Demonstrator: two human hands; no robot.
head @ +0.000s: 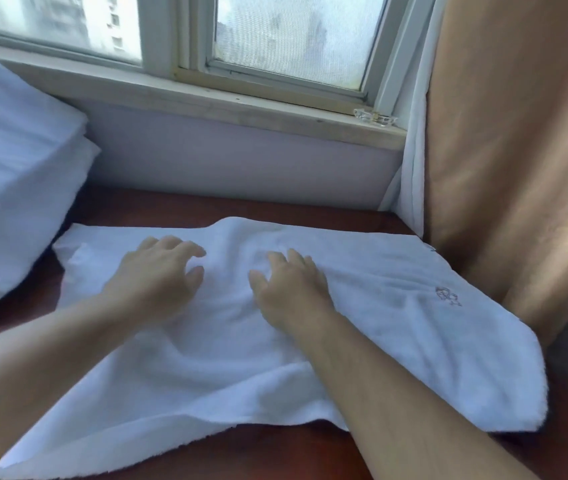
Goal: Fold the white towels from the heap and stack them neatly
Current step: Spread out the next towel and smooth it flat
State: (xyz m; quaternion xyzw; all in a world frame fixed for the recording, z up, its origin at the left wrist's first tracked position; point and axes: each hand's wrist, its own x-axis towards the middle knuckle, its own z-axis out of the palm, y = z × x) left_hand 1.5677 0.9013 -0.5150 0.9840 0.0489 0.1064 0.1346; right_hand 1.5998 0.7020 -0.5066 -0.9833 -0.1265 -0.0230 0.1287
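A white towel (397, 323) lies spread across the dark red-brown table (275, 452), rumpled in the middle, with a small grey embroidered mark near its right side. My left hand (158, 275) rests palm down on the towel's left part, fingers loosely spread. My right hand (289, 289) lies palm down on the towel just right of it, fingers spread. Both hands sit close together near the towel's centre. A stack of folded white towels (16, 174) stands at the left edge of the table.
A window with a wooden sill (241, 105) runs along the back, above a pale wall. A small clear object (376, 116) sits on the sill's right end. A tan curtain (518, 150) with a white lining hangs at the right, touching the towel's edge.
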